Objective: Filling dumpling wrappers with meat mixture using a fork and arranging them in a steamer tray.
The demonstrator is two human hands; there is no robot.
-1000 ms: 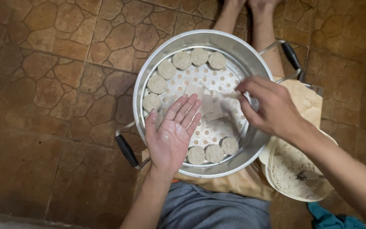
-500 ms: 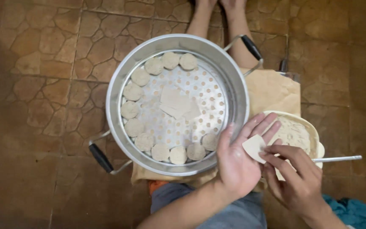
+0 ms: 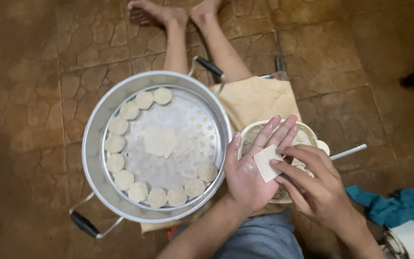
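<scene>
My left hand [image 3: 251, 169] lies palm up over the cream bowl [image 3: 316, 140], with a small white square wrapper [image 3: 267, 162] resting on its fingers. The fingers of my right hand [image 3: 318, 186] press on that wrapper from the right. To the left stands a round metal steamer pan [image 3: 94, 144] with a perforated tray. Several flat round dough pieces [image 3: 118, 126] line its left and lower rim, and loose white wrappers [image 3: 161, 141] lie in its middle.
A tan paper sheet [image 3: 255, 98] lies under the bowl. A thin white stick [image 3: 349, 152] pokes out to the right of the bowl. A teal cloth [image 3: 398, 205] sits at the lower right. My bare legs [image 3: 219, 45] stretch ahead on the brown tiled floor [image 3: 29, 96].
Both hands left the steamer pan and moved right over the bowl. A white wrapper now lies on my left palm, with my right fingers pressing it.
</scene>
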